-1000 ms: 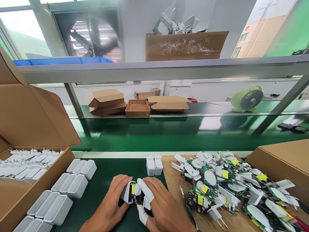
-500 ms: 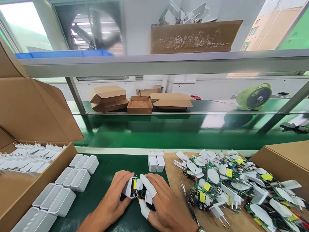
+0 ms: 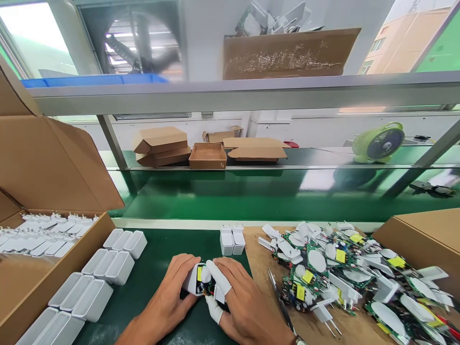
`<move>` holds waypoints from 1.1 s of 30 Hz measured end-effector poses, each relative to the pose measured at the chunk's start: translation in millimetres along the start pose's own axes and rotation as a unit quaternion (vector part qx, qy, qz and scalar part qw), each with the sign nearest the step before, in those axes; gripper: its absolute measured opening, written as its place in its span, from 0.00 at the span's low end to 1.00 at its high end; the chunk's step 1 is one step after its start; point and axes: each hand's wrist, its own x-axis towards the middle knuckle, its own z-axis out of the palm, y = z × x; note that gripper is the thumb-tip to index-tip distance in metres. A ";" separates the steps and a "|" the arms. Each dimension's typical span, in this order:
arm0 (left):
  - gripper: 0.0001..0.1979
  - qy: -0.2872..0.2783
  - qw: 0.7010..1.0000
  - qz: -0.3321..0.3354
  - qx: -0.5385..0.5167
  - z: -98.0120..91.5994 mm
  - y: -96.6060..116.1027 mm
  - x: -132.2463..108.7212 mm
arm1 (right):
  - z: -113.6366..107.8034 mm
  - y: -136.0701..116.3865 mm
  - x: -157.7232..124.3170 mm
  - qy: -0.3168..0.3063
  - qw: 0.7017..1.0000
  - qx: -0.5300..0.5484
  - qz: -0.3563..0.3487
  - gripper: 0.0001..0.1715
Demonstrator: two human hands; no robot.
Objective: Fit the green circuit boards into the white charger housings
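My left hand [image 3: 172, 292] is closed around a white plastic housing [image 3: 191, 280]. A small circuit board [image 3: 206, 278] with a yellow-wrapped part and a round white part sits at the housing's open end; how deep it goes in I cannot tell. My right hand [image 3: 240, 302], with white covers on the thumb and a finger, pinches the board's other side, partly hiding it. Two upright white housings [image 3: 233, 240] stand just beyond my hands. Rows of white plastic cases [image 3: 92, 299] lie left of my left hand. Tweezers [image 3: 280, 302] lie to the right of my right hand.
Many circuit boards with white parts [image 3: 323, 268] are heaped on a cardboard sheet [image 3: 264, 275] at right. An open carton [image 3: 77, 254] holding white pieces stands at left, another carton [image 3: 424, 239] at right. Behind are a green belt [image 3: 215, 196], small boxes [image 3: 207, 157] and a green fan [image 3: 379, 143].
Both hands keep their hold with almost no movement. The board and the covered fingers of my right hand have shifted very slightly.
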 end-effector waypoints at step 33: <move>0.25 0.028 0.981 -0.105 -0.159 3.6 26.7 11.5 | 16.4 6.8 -6.3 -0.101 0.995 0.001 0.007 0.25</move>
